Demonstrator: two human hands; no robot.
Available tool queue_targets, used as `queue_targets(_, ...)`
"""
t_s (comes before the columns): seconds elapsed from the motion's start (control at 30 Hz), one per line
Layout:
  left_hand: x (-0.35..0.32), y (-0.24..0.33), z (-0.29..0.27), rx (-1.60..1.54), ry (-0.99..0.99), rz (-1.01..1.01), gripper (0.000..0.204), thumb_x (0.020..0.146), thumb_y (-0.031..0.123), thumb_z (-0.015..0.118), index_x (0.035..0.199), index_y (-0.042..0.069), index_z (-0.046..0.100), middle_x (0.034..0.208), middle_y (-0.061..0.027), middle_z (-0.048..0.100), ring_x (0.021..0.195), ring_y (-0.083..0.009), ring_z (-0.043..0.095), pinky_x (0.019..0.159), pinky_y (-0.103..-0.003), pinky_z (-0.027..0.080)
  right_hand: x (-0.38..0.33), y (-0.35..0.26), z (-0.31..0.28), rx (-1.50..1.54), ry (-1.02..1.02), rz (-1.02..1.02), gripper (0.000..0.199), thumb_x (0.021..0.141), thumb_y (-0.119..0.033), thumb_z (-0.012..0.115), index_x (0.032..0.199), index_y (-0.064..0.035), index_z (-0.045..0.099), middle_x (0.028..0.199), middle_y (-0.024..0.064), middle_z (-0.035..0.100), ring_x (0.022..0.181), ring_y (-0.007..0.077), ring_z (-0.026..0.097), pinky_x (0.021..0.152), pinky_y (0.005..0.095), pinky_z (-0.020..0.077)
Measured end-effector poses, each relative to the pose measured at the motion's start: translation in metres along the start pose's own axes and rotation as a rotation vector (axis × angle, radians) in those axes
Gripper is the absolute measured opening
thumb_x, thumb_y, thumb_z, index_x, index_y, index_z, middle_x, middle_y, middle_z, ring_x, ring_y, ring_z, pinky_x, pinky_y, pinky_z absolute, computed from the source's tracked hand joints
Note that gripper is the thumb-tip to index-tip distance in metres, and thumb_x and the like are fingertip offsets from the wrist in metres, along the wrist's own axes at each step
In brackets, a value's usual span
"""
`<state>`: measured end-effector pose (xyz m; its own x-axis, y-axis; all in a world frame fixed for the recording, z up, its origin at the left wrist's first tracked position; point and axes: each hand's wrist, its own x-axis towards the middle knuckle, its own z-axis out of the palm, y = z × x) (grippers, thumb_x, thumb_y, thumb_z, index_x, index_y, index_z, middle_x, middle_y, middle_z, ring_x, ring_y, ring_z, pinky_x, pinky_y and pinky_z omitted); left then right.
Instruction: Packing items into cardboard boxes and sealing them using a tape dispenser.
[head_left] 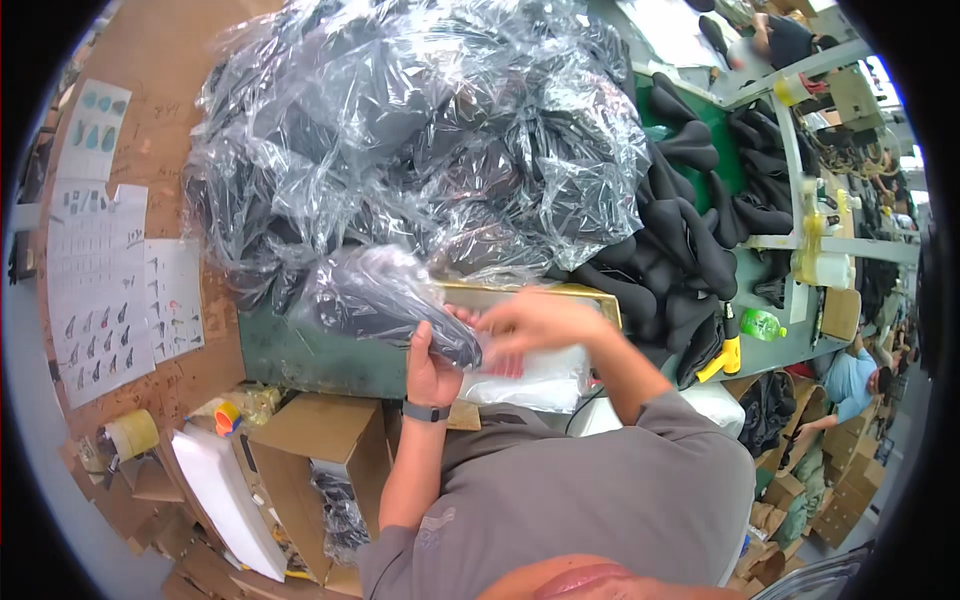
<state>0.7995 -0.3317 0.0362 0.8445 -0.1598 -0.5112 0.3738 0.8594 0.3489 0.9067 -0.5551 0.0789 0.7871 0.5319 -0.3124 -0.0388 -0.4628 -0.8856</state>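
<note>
A black bicycle saddle [385, 305] in a clear plastic bag lies across my left hand [434, 368]. My left fingers and thumb are wrapped round its near end. My right hand [545, 318] is beside that end, over the bag's edge; its fingers are smeared by motion, so whether they grip the plastic cannot be told. Under my right forearm lies a stack of clear plastic bags [545, 378] at the bench edge. Behind my hands rises a large heap of bagged black saddles [430, 150]. Bare black saddles [690, 215] are piled to its right.
A yellow-and-black hand tool [731, 350] and a green bottle [763, 324] are on the green bench [310, 350]. An open cardboard box [300, 440] with bagged items stands below left. Printed sheets [100, 300] hang on the left board. A co-worker [848, 385] is at far right.
</note>
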Motion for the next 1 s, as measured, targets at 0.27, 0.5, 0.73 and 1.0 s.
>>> queue_targets(0.27,-0.160,0.042,-0.101,0.305,0.162,0.191,0.049,0.089,0.030,0.075,0.123,-0.002,0.061,0.107,-0.0093,0.065,0.084,-0.0180,0.065,0.070,-0.031,0.053,0.091,0.223,-0.040,-1.684,0.026,0.032,0.016,0.085,-0.023,0.065,0.091,-0.0150,0.078,0.101,0.0096,0.070,0.113,0.0260,0.059,0.094,0.0444,0.0445)
queue_targets(0.5,-0.350,0.092,-0.183,0.733,0.604,0.542,0.051,0.080,0.010,0.087,0.123,0.000,0.062,0.109,-0.0085,0.071,0.096,-0.0163,0.068,0.088,-0.033,0.056,0.046,0.113,-0.112,-1.066,0.560,-0.129,0.074,0.078,-0.052,0.083,0.124,0.0042,0.070,0.110,0.0272,0.074,0.101,0.0423,0.072,0.091,0.0460,0.0562)
queue_targets(0.73,-0.489,0.176,-0.422,2.138,1.015,0.555,0.026,0.077,0.013,0.071,0.103,0.016,0.069,0.088,-0.0056,0.066,0.091,-0.0335,0.062,0.086,-0.047,0.045,-0.047,-0.142,0.118,0.254,0.695,-0.435,0.052,0.107,-0.027,0.058,0.144,0.0108,0.053,0.147,0.0205,0.054,0.121,0.0322,0.065,0.102,0.0416,0.0563)
queue_targets(1.0,-0.344,0.159,-0.644,2.595,0.322,0.018,0.029,0.092,0.026,0.059,0.116,0.029,0.075,0.145,-0.0108,0.058,0.147,-0.0337,0.041,0.128,-0.063,0.014,-0.016,-0.191,0.347,0.567,-0.361,0.347,0.042,0.095,-0.021,0.068,0.131,-0.0017,0.057,0.107,0.0107,0.066,0.086,0.0233,0.062,0.066,0.0363,0.0493)
